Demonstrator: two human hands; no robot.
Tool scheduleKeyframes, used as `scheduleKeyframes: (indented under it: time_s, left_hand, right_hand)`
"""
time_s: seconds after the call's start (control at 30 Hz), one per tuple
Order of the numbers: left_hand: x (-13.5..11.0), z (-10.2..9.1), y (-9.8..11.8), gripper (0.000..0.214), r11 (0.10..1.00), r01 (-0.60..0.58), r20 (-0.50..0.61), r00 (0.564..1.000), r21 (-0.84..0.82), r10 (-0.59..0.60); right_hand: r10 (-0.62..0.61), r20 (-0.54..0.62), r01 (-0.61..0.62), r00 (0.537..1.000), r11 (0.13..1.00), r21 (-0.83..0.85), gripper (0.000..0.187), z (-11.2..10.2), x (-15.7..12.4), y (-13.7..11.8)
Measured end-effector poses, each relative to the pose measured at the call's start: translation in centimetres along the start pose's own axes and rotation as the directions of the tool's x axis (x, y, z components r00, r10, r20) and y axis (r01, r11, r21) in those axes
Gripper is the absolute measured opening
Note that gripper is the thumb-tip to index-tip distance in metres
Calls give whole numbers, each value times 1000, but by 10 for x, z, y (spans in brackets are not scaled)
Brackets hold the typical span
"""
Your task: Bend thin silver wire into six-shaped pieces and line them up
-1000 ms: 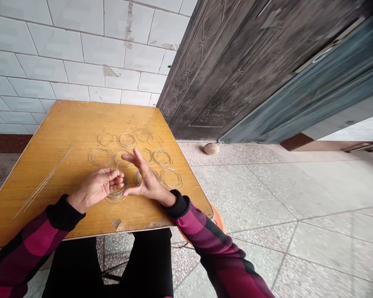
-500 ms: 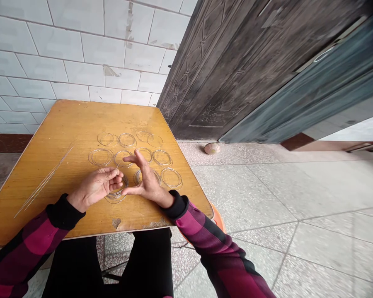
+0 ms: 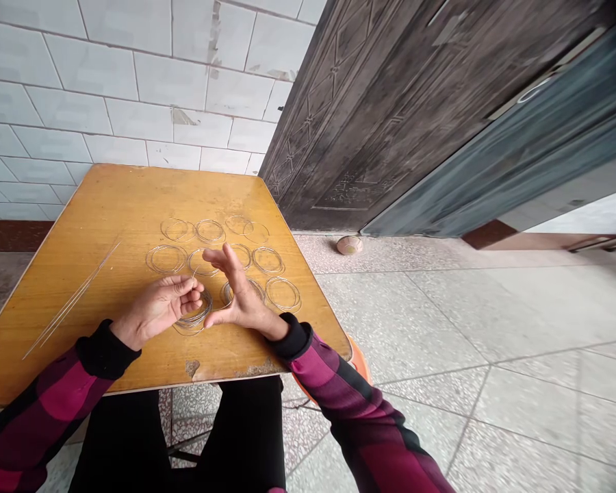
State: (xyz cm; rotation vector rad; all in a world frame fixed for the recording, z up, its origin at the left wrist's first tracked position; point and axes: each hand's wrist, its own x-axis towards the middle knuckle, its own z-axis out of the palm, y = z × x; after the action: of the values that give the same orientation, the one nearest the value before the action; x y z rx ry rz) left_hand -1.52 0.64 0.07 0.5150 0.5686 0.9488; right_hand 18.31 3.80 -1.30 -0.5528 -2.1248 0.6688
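My left hand (image 3: 157, 305) is closed in a pinch, thumb against fingertips, on a thin metal wire (image 3: 194, 274), of which only a short piece shows. Just to its right, my right hand (image 3: 244, 299) is held open above the table, with thumb and fingers spread wide apart. Below both hands lies a thick coil of wire (image 3: 199, 319), partly covered by the left fingers. Another coil (image 3: 227, 293) is half hidden behind my right hand. Several more wire rings, such as the one at the right (image 3: 283, 294), lie in rows on the wooden table (image 3: 133, 198).
A few straight wires (image 3: 74, 301) lie slantwise on the table's left side. A white tiled wall (image 3: 148, 89) meets the far edge. Beyond the right side are a dark carved door (image 3: 349, 137), a round object (image 3: 349, 245) on the floor, and an orange stool (image 3: 359, 359) partly under the table.
My right hand has shifted very slightly, its fingers a little higher. The left hand keeps its pinch in the same place, and the wire rings have not moved.
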Motion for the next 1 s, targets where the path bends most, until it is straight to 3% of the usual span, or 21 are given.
scheduleKeyframes:
  time_s: [0.23, 0.53, 0.87, 0.93, 1.0]
  left_hand:
    - [0, 2, -1, 8, 1000, 4, 14, 1000, -3, -4]
    - [1, -1, 5, 4, 994, 107, 31, 994, -12, -106]
    - [-1, 0, 0, 16, 1000, 8, 41, 999, 24, -9]
    - [-1, 0, 2, 17, 999, -12, 12, 1000, 46, 11]
    - [-3, 1, 3, 19, 994, -20, -8, 1000, 105, 21]
  right_hand:
    - [-25, -40, 27, 999, 998, 54, 116, 2, -1, -3]
    - [-15, -34, 17, 999, 997, 69, 113, 0, -2, -4]
    - [-7, -23, 7, 1000, 1000, -7, 111, 1, -2, -8]
    - [-46, 2, 46, 999, 998, -42, 102, -3, 0, -11]
    - [-80, -10, 78, 997, 992, -101, 81, -9, 1, -14]
